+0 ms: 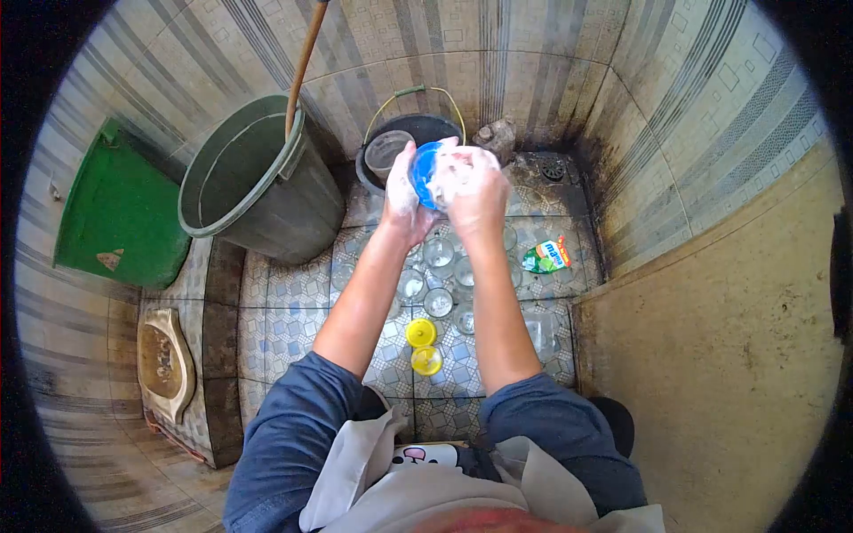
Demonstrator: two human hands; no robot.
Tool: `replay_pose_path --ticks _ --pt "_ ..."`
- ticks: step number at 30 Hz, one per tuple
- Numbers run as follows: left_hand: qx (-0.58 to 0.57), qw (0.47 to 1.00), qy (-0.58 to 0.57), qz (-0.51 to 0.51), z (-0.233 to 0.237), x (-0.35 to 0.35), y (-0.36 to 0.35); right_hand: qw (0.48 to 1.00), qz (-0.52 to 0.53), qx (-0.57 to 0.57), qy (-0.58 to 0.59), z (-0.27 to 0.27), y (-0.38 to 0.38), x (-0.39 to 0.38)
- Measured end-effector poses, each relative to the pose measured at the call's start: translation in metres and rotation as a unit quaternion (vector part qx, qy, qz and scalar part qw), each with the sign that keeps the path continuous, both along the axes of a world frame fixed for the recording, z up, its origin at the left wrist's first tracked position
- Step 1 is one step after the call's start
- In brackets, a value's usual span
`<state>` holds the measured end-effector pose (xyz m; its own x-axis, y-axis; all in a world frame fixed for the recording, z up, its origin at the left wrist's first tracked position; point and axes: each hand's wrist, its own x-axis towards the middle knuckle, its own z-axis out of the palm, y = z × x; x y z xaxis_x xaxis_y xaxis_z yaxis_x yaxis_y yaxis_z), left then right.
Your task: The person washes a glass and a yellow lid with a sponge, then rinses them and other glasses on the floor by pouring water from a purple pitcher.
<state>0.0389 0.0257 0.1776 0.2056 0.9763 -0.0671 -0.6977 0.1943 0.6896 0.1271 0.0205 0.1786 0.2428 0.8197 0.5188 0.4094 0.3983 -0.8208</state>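
Observation:
A blue round lid or shallow dish (424, 172) is up in front of me, partly covered by white foam. My left hand (402, 197) is closed around its left and lower edge. Against its right side presses my right hand (480, 188), fingers curled and coated in suds; whatever lies under them is hidden by the foam. Below the hands, several clear glass jars or cups (438, 303) stand on the tiled floor. Nearer to me lie a yellow lid (421, 332) and a second yellow lid (426, 361).
A green-and-orange soap pouch (546, 256) lies right of the glassware. Behind the hands is a dark bucket (364, 169) with a clear container (387, 153) inside. A large grey bin (293, 200) holds a wooden stick (306, 67). Far left are a green tub (120, 209) and squat toilet (185, 369).

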Motion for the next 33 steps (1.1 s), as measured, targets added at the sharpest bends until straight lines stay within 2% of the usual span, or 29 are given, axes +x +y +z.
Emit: replay_pose_path --ticks 2,4,5,9,12,14,16,18,19,20,21,22,23,25,26,28,29,30,31,32,33 --pt "0.032 0.999 0.031 0.001 -0.002 -0.004 0.002 0.994 0.04 0.097 -0.023 -0.005 -0.002 -0.009" --pt "0.054 0.996 0.041 -0.056 -0.002 -0.01 0.004 0.988 0.064 0.129 -0.051 -0.007 -0.005 -0.017" --pt "0.067 0.99 0.126 -0.025 0.007 -0.007 -0.004 0.989 0.061 0.116 -0.065 -0.007 -0.006 -0.017" --pt "0.053 0.996 0.058 -0.032 -0.007 -0.008 0.001 0.989 -0.011 0.111 -0.098 -0.002 -0.003 -0.014" --pt "0.046 0.993 0.108 0.006 -0.009 -0.006 0.0 0.988 -0.056 0.061 -0.13 -0.001 -0.003 -0.011" --pt "0.102 0.974 0.177 0.102 -0.008 -0.006 0.0 0.987 -0.079 0.046 -0.132 0.002 -0.008 -0.01" --pt "0.105 0.979 0.142 0.106 -0.006 -0.01 0.003 0.974 -0.07 -0.02 -0.216 0.002 -0.01 -0.006" --pt "0.111 0.985 0.07 0.11 -0.005 -0.013 0.006 0.974 -0.043 -0.031 -0.221 0.001 -0.009 -0.01" --pt "0.087 0.99 0.036 0.101 -0.002 -0.01 0.003 0.973 0.062 0.009 -0.222 -0.001 -0.009 -0.015" --pt "0.062 0.995 -0.058 0.058 -0.003 -0.01 0.002 0.96 0.166 0.048 -0.22 -0.001 -0.01 -0.02" --pt "0.098 0.989 -0.109 -0.025 -0.01 -0.016 0.005 0.983 0.097 0.035 -0.152 -0.003 -0.015 -0.024" --pt "0.133 0.972 -0.159 -0.108 -0.015 -0.021 0.008 0.983 0.096 0.035 -0.152 -0.01 -0.011 -0.025" --pt "0.134 0.972 -0.159 -0.108 -0.014 -0.019 0.008 0.986 0.071 0.022 -0.151 -0.021 -0.004 -0.027" --pt "0.097 0.995 0.014 0.004 -0.013 -0.013 0.006 0.992 0.011 -0.034 -0.122 -0.022 -0.004 -0.022" --pt "0.083 0.996 -0.013 0.005 -0.011 -0.012 0.005 0.992 0.012 -0.033 -0.119 -0.023 -0.001 -0.017" --pt "0.105 0.994 0.025 0.021 -0.01 -0.006 0.004 0.992 -0.109 -0.015 -0.053 -0.021 0.005 -0.008" --pt "0.108 0.991 0.078 0.032 -0.005 0.0 -0.001 0.991 -0.132 -0.003 0.011 -0.019 0.006 -0.005" --pt "0.105 0.993 0.046 0.0 -0.009 0.004 -0.001 0.985 -0.154 0.009 0.075 -0.016 0.006 -0.004" --pt "0.125 0.987 0.086 0.046 -0.011 0.014 -0.002 0.988 -0.109 -0.03 0.102 -0.009 0.003 -0.003" --pt "0.144 0.977 0.125 0.092 -0.012 0.022 -0.004 0.989 -0.107 -0.03 0.101 -0.017 0.008 -0.01" --pt "0.159 0.961 0.174 0.147 -0.013 0.022 -0.008 0.985 -0.049 0.011 0.165 -0.033 0.017 -0.02"
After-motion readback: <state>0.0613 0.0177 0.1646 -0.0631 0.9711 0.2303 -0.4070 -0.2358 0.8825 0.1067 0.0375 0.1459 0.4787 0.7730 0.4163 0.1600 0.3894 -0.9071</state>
